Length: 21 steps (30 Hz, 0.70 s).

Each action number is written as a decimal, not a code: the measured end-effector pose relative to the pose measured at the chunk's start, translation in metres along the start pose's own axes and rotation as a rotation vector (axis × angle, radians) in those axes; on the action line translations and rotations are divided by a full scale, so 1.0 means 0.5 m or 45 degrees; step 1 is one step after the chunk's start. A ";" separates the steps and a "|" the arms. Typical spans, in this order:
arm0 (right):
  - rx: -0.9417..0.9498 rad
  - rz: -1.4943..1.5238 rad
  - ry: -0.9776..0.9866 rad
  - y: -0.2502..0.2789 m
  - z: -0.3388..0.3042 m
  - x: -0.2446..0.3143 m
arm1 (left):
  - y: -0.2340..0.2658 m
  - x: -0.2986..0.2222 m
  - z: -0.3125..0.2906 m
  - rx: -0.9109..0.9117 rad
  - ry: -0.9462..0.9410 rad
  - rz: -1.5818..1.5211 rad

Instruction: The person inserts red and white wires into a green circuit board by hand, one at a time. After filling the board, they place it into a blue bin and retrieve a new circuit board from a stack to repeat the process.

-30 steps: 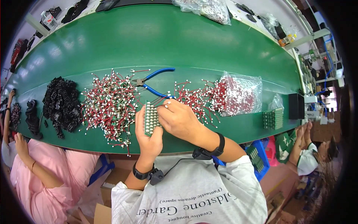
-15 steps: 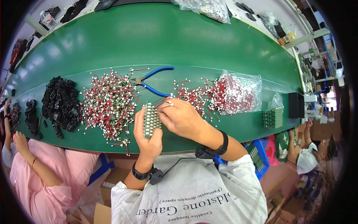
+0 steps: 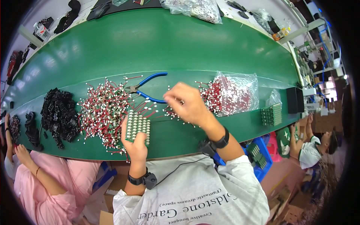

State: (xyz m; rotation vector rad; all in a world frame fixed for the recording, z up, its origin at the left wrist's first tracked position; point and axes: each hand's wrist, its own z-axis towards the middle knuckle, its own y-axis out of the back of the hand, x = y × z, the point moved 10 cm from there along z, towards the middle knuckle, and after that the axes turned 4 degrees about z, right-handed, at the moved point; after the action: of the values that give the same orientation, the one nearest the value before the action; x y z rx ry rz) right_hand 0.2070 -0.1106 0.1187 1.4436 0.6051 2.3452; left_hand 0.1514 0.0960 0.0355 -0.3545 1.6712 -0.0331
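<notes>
My left hand (image 3: 135, 144) grips a small green circuit board panel (image 3: 138, 126) studded with pale parts, holding it upright near the table's front edge. My right hand (image 3: 187, 103) is raised to the right of the panel, over a scatter of small red wired connectors (image 3: 170, 112); its fingers are pinched together, and a tiny piece may be between them, too small to tell. A large pile of the same red wired connectors (image 3: 103, 112) lies just left of the panel.
Blue-handled pliers (image 3: 148, 88) lie behind my hands. A clear bag of red connectors (image 3: 234, 93) is at right, with stacked green boards (image 3: 272, 114) and a black box (image 3: 293, 100) beyond. Black parts (image 3: 58, 114) heap at left. Other people sit at left and right.
My right hand has lifted off the panel and moved right and back, over the loose connectors. My left hand still holds the panel in about the same place.
</notes>
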 end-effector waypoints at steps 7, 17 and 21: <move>0.138 -0.503 -0.122 -0.022 0.027 -0.118 | 0.017 0.004 0.005 0.015 -0.007 -0.006; 0.052 -0.282 0.172 -0.005 0.038 -0.093 | -0.011 0.015 0.017 0.066 0.043 -0.128; 0.006 0.159 -0.046 0.055 0.063 -0.079 | -0.031 0.020 0.038 0.052 0.058 -0.266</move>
State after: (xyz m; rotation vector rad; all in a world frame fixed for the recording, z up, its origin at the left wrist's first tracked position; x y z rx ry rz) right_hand 0.2511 -0.1472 0.1152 1.5645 0.5255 2.4070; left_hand 0.1722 0.0824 0.0268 -0.4993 1.6703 -0.2322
